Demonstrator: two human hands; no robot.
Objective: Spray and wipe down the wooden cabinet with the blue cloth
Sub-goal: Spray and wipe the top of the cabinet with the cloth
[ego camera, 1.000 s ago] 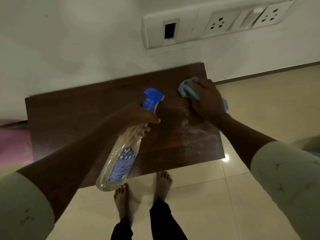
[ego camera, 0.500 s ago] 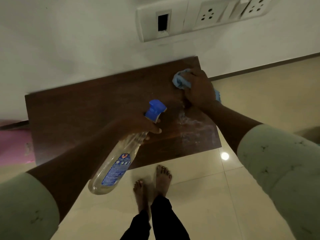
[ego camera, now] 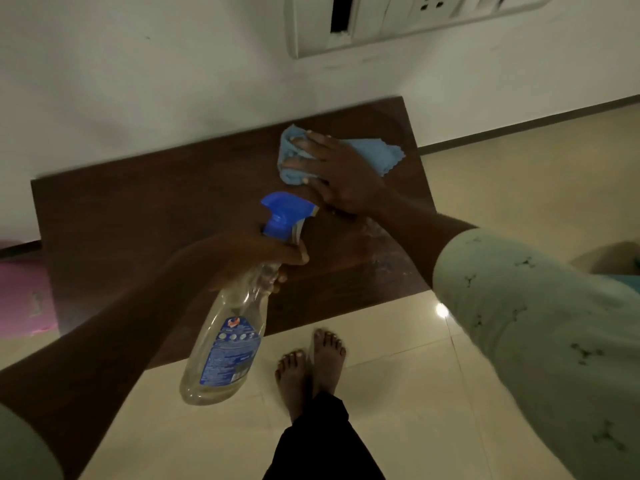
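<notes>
The right hand (ego camera: pixel 341 174) lies flat, fingers spread and fairly straight, pressing the blue cloth (ego camera: pixel 381 154) down on the top of the wooden cabinet (ego camera: pixel 138 216). It grips nothing; the palm and fingers simply bear on the fabric. The cloth is bunched under the fingertips and trails out from beneath the back of the hand toward the cabinet's right end, near its rear edge. All of it is on the wood.

The left hand (ego camera: pixel 252 254) is curled round the neck of a clear spray bottle (ego camera: pixel 228 344), just below the blue trigger head (ego camera: pixel 284 213), and holds it in the air above the cabinet's front half. The bottle hangs tilted, its blue-labelled body slanting down past the cabinet's front edge. The nozzle end is close to the right wrist — whether they touch cannot be told.

On the cabinet top, toward its front right corner, a pale streaky smear (ego camera: pixel 384 258) shows on the dark wood.

Behind the cabinet stands a white wall (ego camera: pixel 138 81), and above the cabinet's right end is a white switch plate (ego camera: pixel 398 19) with sockets. In front of the cabinet are glossy cream floor tiles (ego camera: pixel 398 393) and the person's bare feet (ego camera: pixel 311 368). At the cabinet's left end something pink (ego camera: pixel 20 296) lies low — too dim to identify.
</notes>
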